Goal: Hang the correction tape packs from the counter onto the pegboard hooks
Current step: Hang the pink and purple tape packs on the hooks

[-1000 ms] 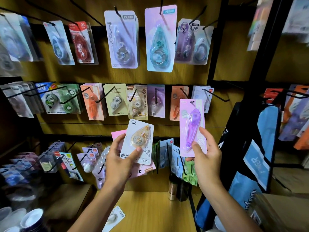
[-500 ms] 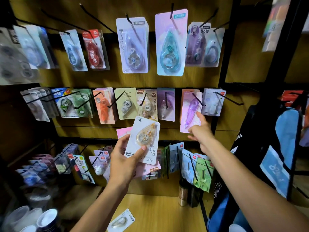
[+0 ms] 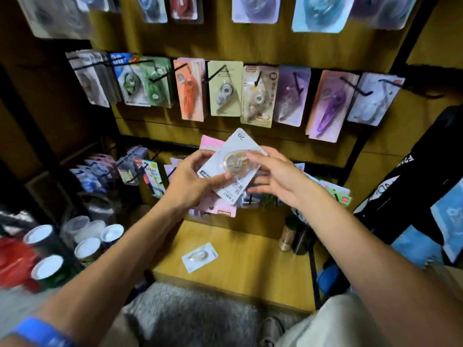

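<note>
My left hand (image 3: 193, 180) grips a small stack of correction tape packs in front of the pegboard. On top is a white pack (image 3: 234, 169) with a clear dispenser, and a pink pack (image 3: 212, 146) lies behind it. My right hand (image 3: 279, 175) pinches the white pack's right edge, thumb on the blister and fingers underneath. A purple pack (image 3: 327, 108) hangs on a middle-row hook at the right. One more clear-dispenser pack (image 3: 199, 257) lies flat on the wooden counter (image 3: 250, 276).
Black hooks (image 3: 360, 90) stick out from rows of hung packs above and below my hands. Several white-lidded cups (image 3: 87, 247) stand at the lower left. Two small bottles (image 3: 292, 236) sit at the counter's back right. A black and blue bag (image 3: 426, 186) hangs at the right.
My right hand hung the purple pack on the middle-row hook, let go and came back down to the white pack in my left hand. The view has tilted downward.
</note>
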Available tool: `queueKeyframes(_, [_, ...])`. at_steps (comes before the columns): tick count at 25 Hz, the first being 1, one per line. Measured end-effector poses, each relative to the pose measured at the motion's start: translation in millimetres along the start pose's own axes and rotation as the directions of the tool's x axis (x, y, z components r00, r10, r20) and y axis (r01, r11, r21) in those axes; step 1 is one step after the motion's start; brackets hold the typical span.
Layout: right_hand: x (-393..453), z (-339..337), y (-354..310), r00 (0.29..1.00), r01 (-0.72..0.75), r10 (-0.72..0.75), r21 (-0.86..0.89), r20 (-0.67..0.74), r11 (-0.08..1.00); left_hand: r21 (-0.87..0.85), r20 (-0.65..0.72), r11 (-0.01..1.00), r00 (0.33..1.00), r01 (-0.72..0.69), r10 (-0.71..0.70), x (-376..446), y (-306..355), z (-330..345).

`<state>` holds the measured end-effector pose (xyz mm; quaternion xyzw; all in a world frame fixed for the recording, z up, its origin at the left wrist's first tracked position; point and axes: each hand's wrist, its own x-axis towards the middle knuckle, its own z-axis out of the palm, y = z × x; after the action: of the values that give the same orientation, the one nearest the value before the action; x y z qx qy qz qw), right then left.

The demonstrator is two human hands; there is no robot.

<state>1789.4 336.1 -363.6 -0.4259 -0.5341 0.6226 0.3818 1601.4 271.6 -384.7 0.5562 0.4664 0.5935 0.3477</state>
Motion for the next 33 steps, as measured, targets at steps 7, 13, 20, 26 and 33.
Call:
queueKeyframes(7, [3, 40, 26, 0.991, 0.011, 0.016, 0.198, -0.133, 0.980, -0.232, 0.081, 0.938, 0.966, 0.256, -0.244, -17, -10, -38])
queueKeyframes(13, [5, 49, 35, 0.974, 0.058, 0.024, 0.354, -0.223, 0.933, -0.589, -0.135, 0.787, 0.938, 0.183, -0.319, -21, -25, -52])
queueKeyframes(20, [-3, 47, 72, 0.977, -0.039, 0.110, 0.352, -0.183, 0.935, -0.693, -0.301, 0.702, 0.819, 0.164, -0.489, -25, -32, -58])
queueKeyframes(26, [-5, 46, 67, 0.980, 0.033, 0.055, 0.428, -0.192, 0.903, -0.737, -0.256, 0.637, 0.779, 0.225, -0.572, -23, -26, -47])
queueKeyframes(33, [-15, 59, 66, 0.956, 0.144, -0.047, 0.322, -0.290, 0.936, -0.754, -0.002, 0.509, 0.773, 0.415, -0.635, -20, -16, -31])
